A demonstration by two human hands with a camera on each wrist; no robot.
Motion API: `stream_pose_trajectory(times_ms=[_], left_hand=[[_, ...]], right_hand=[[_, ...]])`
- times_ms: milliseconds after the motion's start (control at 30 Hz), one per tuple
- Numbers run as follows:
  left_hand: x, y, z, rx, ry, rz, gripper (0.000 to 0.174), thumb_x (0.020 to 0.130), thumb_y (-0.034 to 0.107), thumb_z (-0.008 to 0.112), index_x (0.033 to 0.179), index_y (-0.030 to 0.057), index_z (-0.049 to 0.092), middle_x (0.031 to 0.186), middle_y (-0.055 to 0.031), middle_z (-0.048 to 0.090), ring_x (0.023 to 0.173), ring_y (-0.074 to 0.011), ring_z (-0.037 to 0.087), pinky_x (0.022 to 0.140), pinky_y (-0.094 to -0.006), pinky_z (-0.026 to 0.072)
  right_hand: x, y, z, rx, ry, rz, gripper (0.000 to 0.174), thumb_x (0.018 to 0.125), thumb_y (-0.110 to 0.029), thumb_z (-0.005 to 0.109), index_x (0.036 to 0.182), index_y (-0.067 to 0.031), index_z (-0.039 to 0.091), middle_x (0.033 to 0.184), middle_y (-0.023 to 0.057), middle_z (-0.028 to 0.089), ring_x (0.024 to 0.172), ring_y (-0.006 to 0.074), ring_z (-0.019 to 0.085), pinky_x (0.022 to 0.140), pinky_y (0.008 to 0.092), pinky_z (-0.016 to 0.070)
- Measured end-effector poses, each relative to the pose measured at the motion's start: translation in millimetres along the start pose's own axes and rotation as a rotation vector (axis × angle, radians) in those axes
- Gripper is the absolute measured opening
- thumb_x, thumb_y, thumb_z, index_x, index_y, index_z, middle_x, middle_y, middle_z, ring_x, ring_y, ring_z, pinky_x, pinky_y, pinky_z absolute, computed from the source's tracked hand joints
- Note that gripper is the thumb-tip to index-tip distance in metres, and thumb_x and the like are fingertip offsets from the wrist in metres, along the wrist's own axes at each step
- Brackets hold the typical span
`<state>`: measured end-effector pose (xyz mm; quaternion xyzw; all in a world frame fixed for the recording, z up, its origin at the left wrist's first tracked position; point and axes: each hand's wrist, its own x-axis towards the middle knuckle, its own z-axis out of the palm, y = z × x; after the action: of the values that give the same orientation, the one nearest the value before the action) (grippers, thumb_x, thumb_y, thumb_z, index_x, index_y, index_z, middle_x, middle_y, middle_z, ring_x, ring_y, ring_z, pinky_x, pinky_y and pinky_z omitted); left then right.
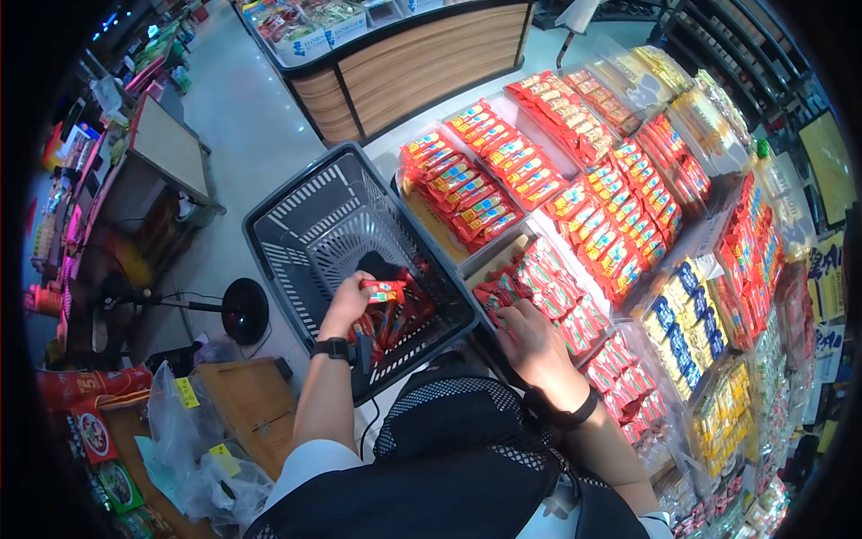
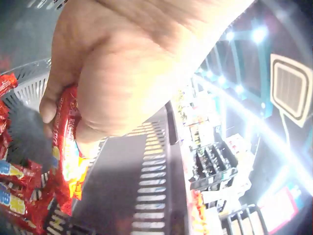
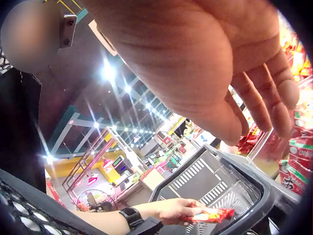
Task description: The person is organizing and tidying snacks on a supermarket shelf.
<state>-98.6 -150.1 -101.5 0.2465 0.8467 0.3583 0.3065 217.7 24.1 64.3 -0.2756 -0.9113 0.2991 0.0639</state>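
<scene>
My left hand (image 1: 346, 304) pinches a red snack packet (image 1: 386, 291) over the grey shopping basket (image 1: 296, 214). The left wrist view shows this packet (image 2: 65, 142) upright between thumb and fingers, its lower end near other red packets (image 2: 22, 196) lying in the basket. A dark object beside them is partly covered by my hand. To the right, my right hand (image 1: 532, 340) reaches palm down over a bin of red, white and green packets (image 1: 561, 292). In the right wrist view the fingers of this hand (image 3: 210, 73) are loosely extended, and no packet shows in its grasp.
Bins of red packets (image 1: 606, 225) and blue-and-cream packets (image 1: 680, 314) fill the sloping display at right. A wood-panelled counter (image 1: 431, 72) stands ahead. At left are a fan (image 1: 244, 310), a wooden table (image 1: 247, 395) and plastic bags (image 1: 184, 431).
</scene>
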Motion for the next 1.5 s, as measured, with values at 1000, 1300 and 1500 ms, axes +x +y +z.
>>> stream_pose_trajectory(times_ms=[1000, 1300, 1500], left_hand=[[-91, 217, 61, -1.011, -0.596, 0.162, 0.059, 0.084, 0.007, 0.079, 0.134, -0.0012, 0.049, 0.117, -0.0085, 0.065, 0.103, -0.0132, 0.063, 0.085, -0.0263, 0.0526], [-90, 217, 60, -1.079, -0.555, 0.152, 0.042, 0.093, 0.016, 0.071, 0.13, 0.0007, 0.056, 0.11, -0.0025, 0.068, 0.094, -0.0078, 0.063, 0.08, -0.0234, 0.0511], [-85, 216, 65, -1.108, -0.557, 0.176, 0.034, 0.096, 0.013, 0.066, 0.127, 0.0012, 0.059, 0.108, -0.0026, 0.068, 0.093, -0.0077, 0.064, 0.08, -0.0227, 0.0509]], right_hand=[[-17, -3, -9, 0.949, 0.323, 0.243, 0.032, 0.096, -0.009, 0.065, 0.126, -0.0015, 0.057, 0.097, 0.0054, 0.068, 0.089, 0.0075, 0.061, 0.078, 0.0251, 0.0505], [-16, -21, -22, 0.453, 0.488, 0.125, 0.035, 0.089, -0.005, 0.067, 0.123, -0.0043, 0.058, 0.113, 0.0154, 0.064, 0.106, 0.0312, 0.064, 0.089, 0.0383, 0.0498], [-13, -15, -18, 0.465, 0.422, 0.139, 0.039, 0.086, -0.004, 0.071, 0.122, -0.0047, 0.058, 0.105, 0.0137, 0.065, 0.098, 0.0271, 0.066, 0.083, 0.0356, 0.0526]])
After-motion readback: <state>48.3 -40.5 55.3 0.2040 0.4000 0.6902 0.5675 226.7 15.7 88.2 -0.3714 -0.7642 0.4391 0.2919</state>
